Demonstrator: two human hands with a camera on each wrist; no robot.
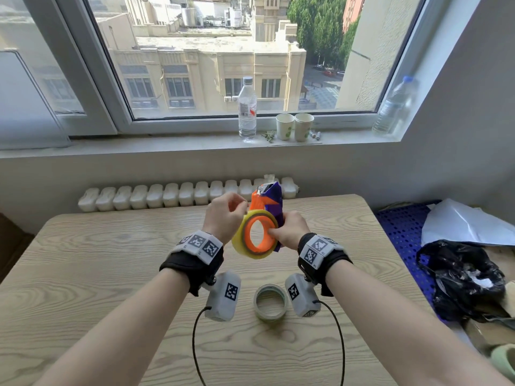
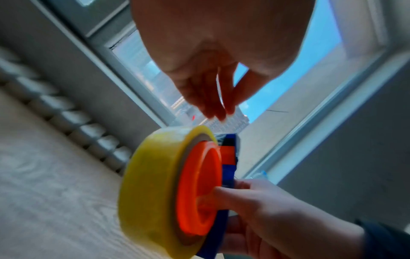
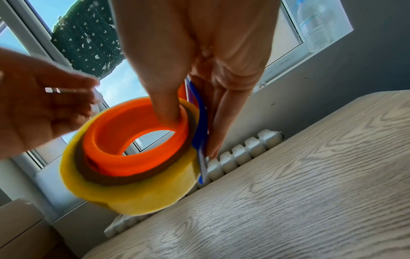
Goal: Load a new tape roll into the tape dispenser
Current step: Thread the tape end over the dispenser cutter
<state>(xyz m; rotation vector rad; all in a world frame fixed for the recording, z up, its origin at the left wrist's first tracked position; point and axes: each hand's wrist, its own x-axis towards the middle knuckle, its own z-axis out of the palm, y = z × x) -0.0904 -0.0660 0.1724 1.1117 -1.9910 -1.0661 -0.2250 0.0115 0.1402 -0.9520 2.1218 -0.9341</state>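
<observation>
My right hand point(image 1: 289, 231) has the tape dispenser point(image 1: 271, 203) up in the middle of the head view, above the wooden table point(image 1: 111, 260): thumb hooked inside the orange hub point(image 3: 133, 140), the other fingers point(image 3: 224, 112) pressed flat along the blue side plate behind it. The new yellow tape roll point(image 1: 248, 247) sits on that hub, its brown core ringed around the orange, all of it tilted toward me. My left hand point(image 1: 224, 215) is just left of the roll's top edge, fingertips point(image 2: 218, 112) drawn together in a pinch right above the yellow rim; whether they have the tape's loose end I cannot tell, it's too blurred. Low in the centre of the head view, between my wrists, a nearly spent roll point(image 1: 270, 302) lies flat on the table. Up on the windowsill point(image 1: 167, 143), a water bottle point(image 1: 247, 108) and two paper cups point(image 1: 294, 126).
</observation>
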